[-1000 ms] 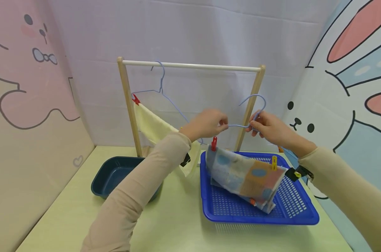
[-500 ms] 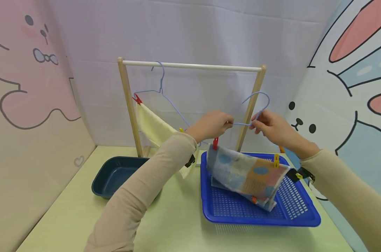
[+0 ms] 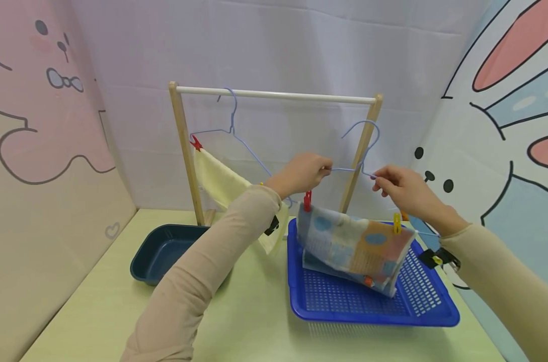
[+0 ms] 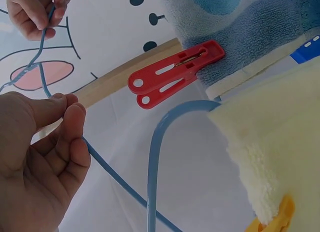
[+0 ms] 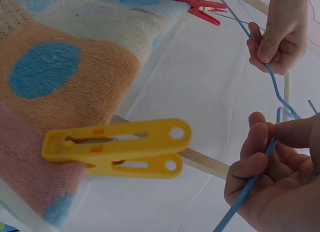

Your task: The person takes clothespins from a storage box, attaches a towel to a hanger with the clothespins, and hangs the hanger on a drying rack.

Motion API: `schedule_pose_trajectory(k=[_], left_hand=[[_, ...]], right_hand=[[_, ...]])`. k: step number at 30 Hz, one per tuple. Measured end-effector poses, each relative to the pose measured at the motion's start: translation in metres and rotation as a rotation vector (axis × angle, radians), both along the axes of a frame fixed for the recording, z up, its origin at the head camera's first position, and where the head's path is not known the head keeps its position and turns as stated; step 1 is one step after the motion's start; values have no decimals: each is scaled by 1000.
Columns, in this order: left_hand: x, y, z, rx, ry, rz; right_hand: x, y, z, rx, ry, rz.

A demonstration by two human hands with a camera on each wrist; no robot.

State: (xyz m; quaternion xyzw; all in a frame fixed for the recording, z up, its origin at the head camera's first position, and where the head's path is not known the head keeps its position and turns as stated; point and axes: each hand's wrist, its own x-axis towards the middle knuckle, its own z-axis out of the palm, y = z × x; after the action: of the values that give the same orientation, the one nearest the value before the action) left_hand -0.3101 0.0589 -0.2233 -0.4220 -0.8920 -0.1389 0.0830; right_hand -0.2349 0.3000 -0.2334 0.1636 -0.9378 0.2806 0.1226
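Both hands hold a blue wire hanger point(image 3: 377, 136) above the basket, its hook pointing up. My left hand point(image 3: 303, 173) pinches the hanger's left shoulder; my right hand point(image 3: 402, 188) pinches the right shoulder, just past the neck. From this hanger hangs a patterned towel point(image 3: 341, 239) in blue, orange and white. A red clothespin point(image 4: 175, 72) clips its left corner and a yellow clothespin point(image 5: 120, 144) its right one. Left of my hands, a second blue hanger point(image 3: 232, 113) hooks over the rack's bar, carrying a pale yellow towel point(image 3: 219, 176) partly hidden behind my left arm.
A wooden rack with a white bar point(image 3: 283, 94) stands at the back of the table point(image 3: 255, 322). Below the patterned towel sits a blue perforated basket point(image 3: 373, 315). A dark teal basin point(image 3: 149, 251) is at left, partly covered by my left sleeve.
My right hand has slid from the hanger's neck onto its right shoulder. The held hanger first shifted slightly right, then rose and moved back left, lifting the patterned towel a little.
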Motion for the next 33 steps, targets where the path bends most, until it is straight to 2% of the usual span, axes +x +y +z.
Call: schedule_pose_trajectory(k=[6, 13, 16, 26, 33], left_hand=[[-4, -2, 1, 30, -2, 5], [-8, -4, 4, 42, -1, 18], [-8, -6, 7, 48, -13, 24], [-18, -12, 11, 57, -3, 89], [-24, -17, 15, 84, 1, 101]], right_hand=[[0, 5, -1, -12, 40, 1], [3, 11, -2, 10, 35, -72], [4, 14, -3, 15, 48, -71], [9, 24, -6, 19, 67, -120], [14, 26, -4, 31, 72, -151]])
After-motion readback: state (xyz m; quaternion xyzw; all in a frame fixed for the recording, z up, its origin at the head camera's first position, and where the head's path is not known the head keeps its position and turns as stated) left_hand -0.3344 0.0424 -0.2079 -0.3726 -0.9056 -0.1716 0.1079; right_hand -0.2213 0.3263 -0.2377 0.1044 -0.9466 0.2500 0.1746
